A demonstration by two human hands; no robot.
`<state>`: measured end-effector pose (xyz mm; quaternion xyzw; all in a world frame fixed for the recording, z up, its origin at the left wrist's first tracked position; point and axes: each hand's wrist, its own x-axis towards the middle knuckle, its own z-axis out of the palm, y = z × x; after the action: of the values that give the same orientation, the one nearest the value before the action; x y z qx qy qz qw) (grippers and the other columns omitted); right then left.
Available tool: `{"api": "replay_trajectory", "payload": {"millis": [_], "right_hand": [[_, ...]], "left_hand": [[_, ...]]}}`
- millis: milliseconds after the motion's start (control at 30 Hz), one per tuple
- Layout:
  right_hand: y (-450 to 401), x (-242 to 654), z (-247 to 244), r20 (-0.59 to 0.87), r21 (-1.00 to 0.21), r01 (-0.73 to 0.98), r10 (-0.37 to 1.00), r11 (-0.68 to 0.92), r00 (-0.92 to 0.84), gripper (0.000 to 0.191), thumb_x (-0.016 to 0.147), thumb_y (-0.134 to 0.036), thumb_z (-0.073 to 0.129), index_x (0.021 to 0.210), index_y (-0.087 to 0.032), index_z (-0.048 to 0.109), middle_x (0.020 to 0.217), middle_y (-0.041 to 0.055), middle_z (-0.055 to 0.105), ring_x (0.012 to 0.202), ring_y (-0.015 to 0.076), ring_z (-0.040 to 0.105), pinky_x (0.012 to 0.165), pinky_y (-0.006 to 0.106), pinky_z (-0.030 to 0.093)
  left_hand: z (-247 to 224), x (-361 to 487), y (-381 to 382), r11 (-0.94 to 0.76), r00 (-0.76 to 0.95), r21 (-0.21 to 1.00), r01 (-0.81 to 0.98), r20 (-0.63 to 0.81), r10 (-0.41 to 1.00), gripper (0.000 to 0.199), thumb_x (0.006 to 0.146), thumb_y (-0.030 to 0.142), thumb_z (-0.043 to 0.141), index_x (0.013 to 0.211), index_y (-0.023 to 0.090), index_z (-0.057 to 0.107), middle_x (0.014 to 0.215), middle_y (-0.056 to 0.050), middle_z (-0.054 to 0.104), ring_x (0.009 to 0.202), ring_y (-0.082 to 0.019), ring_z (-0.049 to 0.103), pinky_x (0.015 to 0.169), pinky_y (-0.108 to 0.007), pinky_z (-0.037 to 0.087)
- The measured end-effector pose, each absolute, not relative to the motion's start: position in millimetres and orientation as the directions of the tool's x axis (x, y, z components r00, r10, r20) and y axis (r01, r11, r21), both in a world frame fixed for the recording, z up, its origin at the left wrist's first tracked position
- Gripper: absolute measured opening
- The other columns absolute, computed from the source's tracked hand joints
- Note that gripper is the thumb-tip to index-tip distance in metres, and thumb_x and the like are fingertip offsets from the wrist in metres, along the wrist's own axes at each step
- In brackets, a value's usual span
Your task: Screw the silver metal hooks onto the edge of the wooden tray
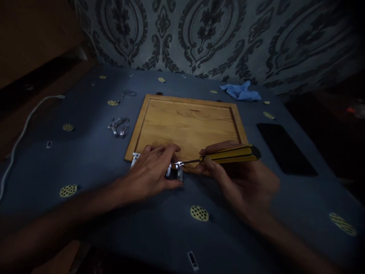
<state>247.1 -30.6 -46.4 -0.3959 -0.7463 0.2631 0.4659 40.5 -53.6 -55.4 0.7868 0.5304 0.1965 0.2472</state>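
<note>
A wooden panel [189, 121] with a raised border lies flat on the table. My left hand [154, 165] rests over its near left edge, fingers bent around a shiny metal hinge [179, 173] that sticks out past that edge. In my right hand [228, 171] is a yellow and black screwdriver [232, 155], pointing left, its tip at the hinge by my left fingertips. Another metal part [135, 156] shows at the panel's near left corner, partly covered by my left hand.
Loose metal hinges [118, 126] lie left of the panel. A blue cloth [241, 91] is at the back right, and a black phone-like slab [286, 148] lies to the right. A white cable [21, 135] runs along the left of the patterned blue tablecloth [97, 160].
</note>
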Motion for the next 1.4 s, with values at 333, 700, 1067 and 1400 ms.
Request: {"api": "replay_trajectory", "payload": {"millis": [333, 700, 1067, 1400], "right_hand": [[-16, 225, -24, 0.376, -0.861, 0.246, 0.884, 0.444, -0.278, 0.026, 0.086, -0.045, 0.078, 0.087, -0.023, 0.066, 0.070, -0.0039, 0.063, 0.054, 0.0122, 0.062, 0.052, 0.026, 0.053], [-13, 238, -21, 0.319, -0.878, 0.267, 0.902, 0.397, -0.292, 0.024, 0.084, -0.043, 0.079, 0.091, -0.022, 0.072, 0.077, 0.0010, 0.072, 0.066, 0.0172, 0.070, 0.059, 0.029, 0.058], [-19, 236, -25, 0.285, -0.934, 0.149, 0.928, 0.326, -0.240, 0.025, 0.083, -0.039, 0.082, 0.099, -0.024, 0.070, 0.079, -0.0021, 0.075, 0.064, 0.0144, 0.073, 0.062, 0.025, 0.062], [-23, 238, -38, 0.432, -0.820, 0.317, 0.878, 0.477, -0.205, 0.021, 0.081, -0.034, 0.082, 0.075, -0.025, 0.064, 0.068, -0.0027, 0.068, 0.061, 0.0159, 0.066, 0.054, 0.028, 0.053]], "left_hand": [[-53, 42, -52, -0.313, 0.362, 0.591, 0.743, 0.038, 0.931, 0.062, 0.080, 0.037, 0.086, 0.126, 0.022, 0.047, 0.118, -0.008, 0.071, 0.118, -0.034, 0.064, 0.098, -0.048, 0.045], [-51, 42, -53, -0.306, 0.361, 0.614, 0.728, 0.036, 0.932, 0.063, 0.079, 0.033, 0.087, 0.126, 0.022, 0.047, 0.120, -0.006, 0.072, 0.120, -0.032, 0.063, 0.101, -0.048, 0.043], [-47, 43, -52, -0.288, 0.359, 0.588, 0.756, -0.005, 0.933, 0.064, 0.079, 0.034, 0.087, 0.128, 0.020, 0.048, 0.121, -0.008, 0.072, 0.121, -0.033, 0.063, 0.100, -0.047, 0.044], [-51, 43, -52, -0.288, 0.348, 0.582, 0.760, 0.009, 0.937, 0.066, 0.080, 0.035, 0.085, 0.132, 0.021, 0.047, 0.122, -0.007, 0.071, 0.121, -0.033, 0.063, 0.101, -0.047, 0.044]]}}
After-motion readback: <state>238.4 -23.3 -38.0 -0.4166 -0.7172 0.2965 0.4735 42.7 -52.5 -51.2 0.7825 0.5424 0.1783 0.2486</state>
